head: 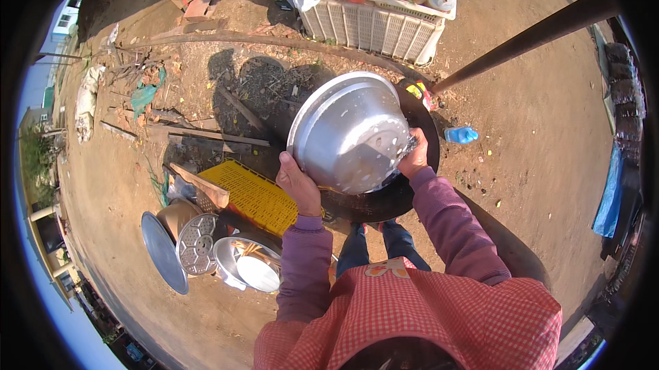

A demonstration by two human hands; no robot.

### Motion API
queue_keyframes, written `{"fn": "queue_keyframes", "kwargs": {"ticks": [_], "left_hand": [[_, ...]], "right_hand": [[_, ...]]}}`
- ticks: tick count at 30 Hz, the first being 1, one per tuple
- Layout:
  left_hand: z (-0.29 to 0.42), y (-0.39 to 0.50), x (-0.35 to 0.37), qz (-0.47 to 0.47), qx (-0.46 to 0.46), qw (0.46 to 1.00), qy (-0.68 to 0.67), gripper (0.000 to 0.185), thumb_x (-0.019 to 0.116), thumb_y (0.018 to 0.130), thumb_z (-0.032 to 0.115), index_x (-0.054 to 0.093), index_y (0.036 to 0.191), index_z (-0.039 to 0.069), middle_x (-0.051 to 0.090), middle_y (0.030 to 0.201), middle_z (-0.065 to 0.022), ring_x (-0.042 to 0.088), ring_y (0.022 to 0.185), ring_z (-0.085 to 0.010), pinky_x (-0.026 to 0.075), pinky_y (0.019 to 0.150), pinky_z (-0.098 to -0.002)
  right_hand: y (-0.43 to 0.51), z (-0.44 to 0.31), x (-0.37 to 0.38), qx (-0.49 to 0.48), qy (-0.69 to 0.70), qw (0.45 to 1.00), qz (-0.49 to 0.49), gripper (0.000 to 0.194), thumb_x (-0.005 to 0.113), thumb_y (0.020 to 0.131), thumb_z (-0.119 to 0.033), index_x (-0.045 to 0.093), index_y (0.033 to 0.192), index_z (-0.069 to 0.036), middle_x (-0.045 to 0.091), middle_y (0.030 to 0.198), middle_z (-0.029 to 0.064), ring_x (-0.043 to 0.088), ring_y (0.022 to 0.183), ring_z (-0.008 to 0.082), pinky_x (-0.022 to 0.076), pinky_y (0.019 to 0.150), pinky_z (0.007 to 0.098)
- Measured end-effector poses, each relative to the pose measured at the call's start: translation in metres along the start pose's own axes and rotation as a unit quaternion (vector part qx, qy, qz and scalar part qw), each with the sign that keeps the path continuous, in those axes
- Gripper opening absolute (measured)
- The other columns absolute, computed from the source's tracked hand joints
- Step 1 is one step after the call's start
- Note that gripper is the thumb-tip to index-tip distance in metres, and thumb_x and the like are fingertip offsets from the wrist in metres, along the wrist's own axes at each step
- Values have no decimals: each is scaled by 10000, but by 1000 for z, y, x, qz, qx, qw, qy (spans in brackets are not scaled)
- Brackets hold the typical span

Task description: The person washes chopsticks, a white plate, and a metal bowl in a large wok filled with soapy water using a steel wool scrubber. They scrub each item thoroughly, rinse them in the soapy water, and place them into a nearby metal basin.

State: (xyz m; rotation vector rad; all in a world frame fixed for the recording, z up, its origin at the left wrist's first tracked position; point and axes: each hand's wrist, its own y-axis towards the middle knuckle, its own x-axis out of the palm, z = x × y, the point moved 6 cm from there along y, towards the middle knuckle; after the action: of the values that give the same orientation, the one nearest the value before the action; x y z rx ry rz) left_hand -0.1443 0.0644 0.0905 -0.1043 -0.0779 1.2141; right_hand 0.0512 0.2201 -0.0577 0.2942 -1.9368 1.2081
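A large aluminium basin (350,128) is tilted on its side over a dark wok (427,138), its rounded bottom turned towards me and its rim facing away. My left hand (300,184) grips the basin's rim at the lower left, thumb pointing up. On the basin's bottom right side, my right hand (416,154) holds a dark, shiny scouring pad (412,142) against the metal. Pale foam-like spots dot the wet-looking bottom. The inside of the basin is hidden, and the basin covers much of the wok.
A yellow plastic crate (252,195) lies left of the wok, beside a pot (222,256) with chopsticks, a perforated steamer plate (197,244) and a round lid (163,252). Ahead stands a loaded white crate (370,30). A metal pole (525,38) slants at right, near a blue bottle (461,135).
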Motion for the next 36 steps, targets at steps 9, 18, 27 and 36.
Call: {"fn": "queue_keyframes", "kwargs": {"ticks": [9, 18, 27, 36], "left_hand": [[-34, 1, 18, -134, -65, 987, -63, 562, 380, 1038, 462, 640, 1053, -36, 641, 968, -71, 583, 916, -162, 457, 860, -311], [41, 49, 47, -279, 28, 944, 173, 473, 484, 1022, 384, 685, 838, -2, 663, 677, -75, 622, 607, -185, 460, 581, -335], [52, 21, 73, -213, 278, 840, 415, 453, 513, 990, 393, 654, 758, 30, 584, 673, -224, 594, 659, -433, 452, 573, -459], [47, 38, 11, -153, 132, 958, 205, 494, 518, 1019, 329, 566, 678, -26, 437, 560, -46, 379, 540, -123, 352, 516, -320]], "right_hand": [[4, -4, 20, -61, 50, 997, 24, 475, 533, 765, -344, 659, 1125, -63, 681, 1122, 120, 622, 1046, 307, 466, 972, 466], [9, -75, 67, -151, -338, 921, -117, 323, 492, 835, -104, 619, 1108, 12, 646, 1001, 51, 600, 925, 149, 470, 881, 287], [-68, -12, 228, -416, -715, 465, -316, 224, 652, 706, -123, 646, 904, -19, 664, 844, 174, 646, 770, 330, 513, 725, 397], [-5, -58, 117, -135, -500, 843, -149, 155, 575, 843, -99, 661, 928, -3, 637, 822, -4, 579, 759, 77, 479, 701, 249]]}}
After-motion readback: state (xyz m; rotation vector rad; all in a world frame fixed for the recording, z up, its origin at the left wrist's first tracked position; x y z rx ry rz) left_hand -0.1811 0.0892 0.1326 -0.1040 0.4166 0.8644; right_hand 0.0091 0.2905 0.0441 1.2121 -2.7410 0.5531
